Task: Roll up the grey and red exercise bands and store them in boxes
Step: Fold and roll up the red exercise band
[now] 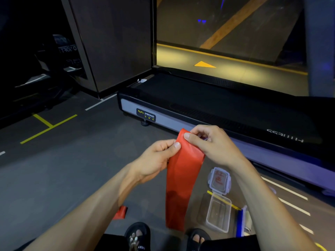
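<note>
A red exercise band [183, 176] hangs from my two hands down toward the floor between my feet. My left hand [155, 158] pinches its upper left edge with thumb and fingers. My right hand [212, 144] pinches its top end from the right. The band's other end [120, 212] shows on the floor under my left forearm. On the floor to the right lies an open clear plastic box [218, 212] with its clip lid [219, 180] beside it. No grey band is visible.
A treadmill [226, 109] stands across the floor just beyond my hands. A blue-edged object [240, 221] lies right of the box, partly behind my right forearm. My sandalled feet [137, 234] are at the bottom. Yellow and white lines mark the dark floor.
</note>
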